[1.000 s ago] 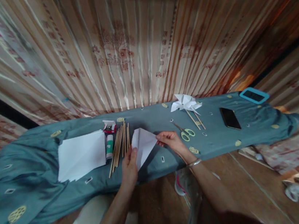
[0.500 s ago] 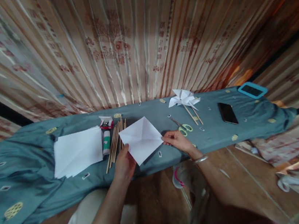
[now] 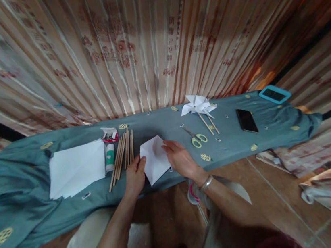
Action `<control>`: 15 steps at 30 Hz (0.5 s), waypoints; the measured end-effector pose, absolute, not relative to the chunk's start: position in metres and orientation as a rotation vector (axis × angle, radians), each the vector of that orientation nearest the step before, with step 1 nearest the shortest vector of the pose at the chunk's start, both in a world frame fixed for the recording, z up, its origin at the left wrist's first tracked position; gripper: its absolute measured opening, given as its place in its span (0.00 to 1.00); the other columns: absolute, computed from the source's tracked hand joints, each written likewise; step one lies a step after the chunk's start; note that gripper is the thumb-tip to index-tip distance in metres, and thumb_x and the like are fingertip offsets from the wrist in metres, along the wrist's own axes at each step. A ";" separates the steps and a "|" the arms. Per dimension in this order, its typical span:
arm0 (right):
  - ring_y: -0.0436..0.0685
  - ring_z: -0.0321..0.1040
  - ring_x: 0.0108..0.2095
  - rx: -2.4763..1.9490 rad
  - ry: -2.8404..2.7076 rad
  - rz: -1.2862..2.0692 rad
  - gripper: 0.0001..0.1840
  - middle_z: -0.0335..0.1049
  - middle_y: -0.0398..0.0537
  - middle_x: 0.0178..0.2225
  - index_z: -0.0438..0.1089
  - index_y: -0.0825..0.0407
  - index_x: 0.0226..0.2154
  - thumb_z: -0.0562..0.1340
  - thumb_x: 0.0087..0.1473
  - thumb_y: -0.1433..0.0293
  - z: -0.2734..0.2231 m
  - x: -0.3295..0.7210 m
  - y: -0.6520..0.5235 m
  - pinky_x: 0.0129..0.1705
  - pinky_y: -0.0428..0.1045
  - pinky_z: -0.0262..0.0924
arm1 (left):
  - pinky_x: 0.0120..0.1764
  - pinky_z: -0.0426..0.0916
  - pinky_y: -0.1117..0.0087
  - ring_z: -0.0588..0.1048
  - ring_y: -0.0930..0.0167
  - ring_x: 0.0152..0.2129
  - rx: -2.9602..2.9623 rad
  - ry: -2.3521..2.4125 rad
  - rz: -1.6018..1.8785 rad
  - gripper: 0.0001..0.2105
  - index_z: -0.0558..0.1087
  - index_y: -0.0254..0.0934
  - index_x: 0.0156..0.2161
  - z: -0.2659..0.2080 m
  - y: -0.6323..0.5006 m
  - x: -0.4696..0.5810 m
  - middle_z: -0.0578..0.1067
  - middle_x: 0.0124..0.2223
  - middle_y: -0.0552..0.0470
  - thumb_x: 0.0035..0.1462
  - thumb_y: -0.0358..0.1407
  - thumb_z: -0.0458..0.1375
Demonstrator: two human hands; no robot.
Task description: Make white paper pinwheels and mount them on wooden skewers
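Holding paper [image 3: 153, 161] near front edge of table [image 3: 235, 145], pinched at left in left hand [image 3: 135, 174], apparently for steadiness, and touched at upper right by right hand [image 3: 178, 158]; cannot tell whether closed on it. Flanked by sticks [image 3: 120, 156] toward left edge, scissors [image 3: 194, 136] toward right, probably for easy reach.

Wht paper sheet [image 3: 155, 164], w/ creases — turned cornerwise, held btwn L hand [image 3: 135, 174] & R hand [image 3: 180, 159]
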State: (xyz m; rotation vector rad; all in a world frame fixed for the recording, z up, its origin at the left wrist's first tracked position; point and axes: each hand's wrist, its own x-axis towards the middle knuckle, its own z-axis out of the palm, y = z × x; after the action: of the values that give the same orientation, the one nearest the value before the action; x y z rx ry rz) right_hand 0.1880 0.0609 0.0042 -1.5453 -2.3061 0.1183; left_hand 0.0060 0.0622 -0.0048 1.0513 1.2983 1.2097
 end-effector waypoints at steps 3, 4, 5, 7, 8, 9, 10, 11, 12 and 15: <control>0.62 0.57 0.59 -1.456 -2.392 0.174 0.21 0.62 0.61 0.57 0.63 0.58 0.56 0.53 0.61 0.72 -0.003 0.165 0.065 0.60 0.57 0.54 | 0.27 0.63 0.74 0.70 0.69 0.22 1.066 1.349 1.136 0.07 0.76 0.36 0.26 -0.004 0.061 0.008 0.72 0.21 0.56 0.45 0.38 0.64; 0.63 0.54 0.60 -1.447 -2.393 0.185 0.23 0.60 0.62 0.59 0.60 0.59 0.58 0.54 0.61 0.68 -0.006 0.161 0.066 0.60 0.58 0.54 | 0.28 0.64 0.74 0.71 0.69 0.23 1.052 1.351 1.147 0.07 0.76 0.36 0.27 -0.005 0.061 0.009 0.72 0.21 0.56 0.45 0.38 0.64; 0.65 0.52 0.62 -1.445 -2.390 0.190 0.27 0.57 0.63 0.60 0.58 0.59 0.59 0.55 0.61 0.64 -0.010 0.158 0.067 0.60 0.59 0.54 | 0.30 0.65 0.73 0.72 0.68 0.26 1.032 1.347 1.184 0.07 0.76 0.36 0.29 -0.005 0.061 0.009 0.74 0.23 0.55 0.44 0.37 0.64; 0.66 0.47 0.64 -1.445 -2.393 0.188 0.31 0.54 0.63 0.62 0.54 0.58 0.62 0.55 0.61 0.60 -0.018 0.156 0.067 0.60 0.61 0.52 | 0.37 0.67 0.72 0.74 0.67 0.34 0.984 1.313 1.286 0.12 0.76 0.36 0.36 -0.008 0.062 0.009 0.77 0.31 0.53 0.43 0.37 0.65; 0.67 0.46 0.64 -1.444 -2.399 0.182 0.31 0.53 0.63 0.63 0.53 0.57 0.62 0.54 0.61 0.59 -0.021 0.156 0.066 0.60 0.61 0.51 | 0.40 0.67 0.71 0.75 0.66 0.37 0.955 1.289 1.328 0.16 0.75 0.37 0.40 -0.010 0.063 0.009 0.78 0.36 0.51 0.42 0.37 0.65; 0.67 0.45 0.65 -1.442 -2.407 0.175 0.31 0.52 0.63 0.63 0.53 0.56 0.62 0.53 0.62 0.59 -0.024 0.156 0.065 0.61 0.62 0.50 | 0.42 0.67 0.70 0.74 0.66 0.39 0.926 1.265 1.347 0.19 0.74 0.37 0.43 -0.011 0.064 0.009 0.78 0.39 0.50 0.42 0.38 0.65; 0.67 0.44 0.65 -1.440 -2.412 0.168 0.30 0.52 0.62 0.63 0.53 0.56 0.62 0.52 0.62 0.58 -0.026 0.156 0.064 0.61 0.62 0.50 | 0.42 0.68 0.69 0.75 0.66 0.39 0.898 1.244 1.343 0.21 0.73 0.38 0.44 -0.013 0.065 0.008 0.77 0.41 0.49 0.42 0.39 0.65; 0.67 0.43 0.65 -1.437 -2.415 0.164 0.30 0.52 0.62 0.64 0.54 0.56 0.62 0.52 0.62 0.58 -0.026 0.155 0.063 0.61 0.62 0.49 | 0.41 0.69 0.68 0.75 0.66 0.38 0.871 1.229 1.325 0.22 0.72 0.37 0.45 -0.014 0.065 0.008 0.77 0.41 0.49 0.42 0.40 0.65; 0.67 0.43 0.65 -1.432 -2.417 0.163 0.30 0.51 0.61 0.64 0.54 0.56 0.62 0.52 0.62 0.58 -0.026 0.155 0.063 0.61 0.61 0.49 | 0.39 0.70 0.68 0.75 0.66 0.36 0.846 1.222 1.306 0.23 0.72 0.37 0.45 -0.015 0.066 0.007 0.77 0.40 0.49 0.41 0.40 0.65; 0.66 0.44 0.65 -1.417 -2.402 0.148 0.31 0.51 0.60 0.64 0.54 0.55 0.62 0.53 0.62 0.57 -0.018 0.160 0.064 0.62 0.60 0.49 | 0.34 0.71 0.69 0.76 0.67 0.31 0.780 1.236 1.271 0.21 0.73 0.35 0.41 -0.014 0.068 0.007 0.77 0.35 0.50 0.39 0.42 0.65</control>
State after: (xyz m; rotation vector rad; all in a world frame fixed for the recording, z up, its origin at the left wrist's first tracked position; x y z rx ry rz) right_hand 0.1600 0.0641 -0.0180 -1.4173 -2.4017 0.1481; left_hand 0.0069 0.0678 -0.0145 0.7796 1.2356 1.2709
